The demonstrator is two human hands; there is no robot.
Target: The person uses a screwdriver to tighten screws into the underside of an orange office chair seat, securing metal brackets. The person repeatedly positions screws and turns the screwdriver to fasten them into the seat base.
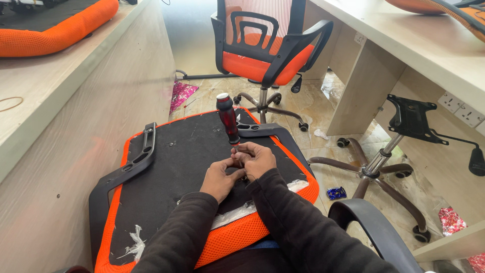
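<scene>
An upturned orange chair seat (166, 167) with a black underside lies in front of me. A black armrest (132, 164) is fixed along its left edge. A second black armrest (262, 131) sits at its far right. A screwdriver (228, 117) with a dark red and black handle stands upright on the seat's underside. My right hand (257, 159) grips the screwdriver low on its shaft. My left hand (220, 178) presses against it from the left, fingers pinched at the tip. The tip and any screw are hidden by my fingers.
A finished orange mesh office chair (262, 45) stands beyond the seat. A bare chair base with gas lift and black mounting plate (399, 141) stands at right. Beige desks (419, 45) flank both sides. Another orange seat (50, 30) rests on the left desk. Wrappers litter the floor.
</scene>
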